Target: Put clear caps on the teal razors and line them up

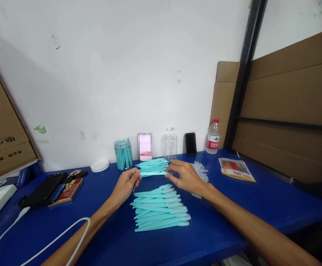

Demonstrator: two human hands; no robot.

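One slim turquoise eyebrow razor (152,173) lies level between my two hands. The fingertips of my left hand (126,183) pinch its left end, while my right hand (185,176) closes thumb and fingers on its right end. Just behind it is a pile of similar turquoise razors (153,165). Nearer to me, more razors (161,208) lie side by side in a stack, with paler covers on their right ends. Small translucent caps (200,170) are heaped beyond my right hand, which partly hides them.
Along the wall stand a jar of turquoise razors (123,155), a lit phone (145,146), a clear jar (170,146), a black phone (190,144) and a water bottle (213,136). A white lid (100,165) lies left. A white cable (63,234) crosses my left forearm.
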